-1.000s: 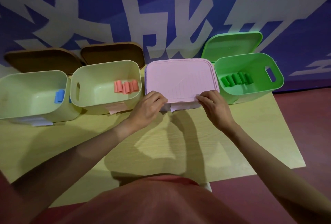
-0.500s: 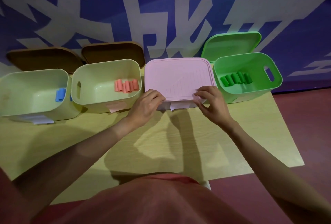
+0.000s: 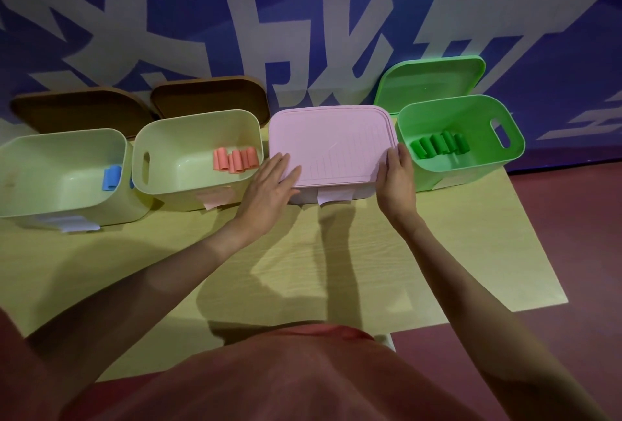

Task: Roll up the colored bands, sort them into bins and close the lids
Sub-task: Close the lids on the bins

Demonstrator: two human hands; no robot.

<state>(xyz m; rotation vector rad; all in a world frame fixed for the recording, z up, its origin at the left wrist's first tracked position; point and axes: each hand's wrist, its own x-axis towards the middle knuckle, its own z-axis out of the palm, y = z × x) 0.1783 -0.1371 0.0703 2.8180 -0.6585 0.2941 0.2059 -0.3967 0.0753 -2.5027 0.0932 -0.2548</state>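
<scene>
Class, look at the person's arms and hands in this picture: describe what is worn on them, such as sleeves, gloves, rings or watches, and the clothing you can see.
Both arms are bare from what shows of the upper arm to the fingertips. The left hand and right hand wear no gloves, and no rings, watch or bracelet can be seen. The only clothing in view is a reddish-orange garment at the bottom of the picture.

A pale wood-grain desk [image 3: 387, 252] carries four bins in a row along its far edge: two cream bins [image 3: 50, 198] [image 3: 188, 191] at the left, a lidded pink bin [image 3: 336, 195], and a green bin [image 3: 471, 174] at the right.
</scene>
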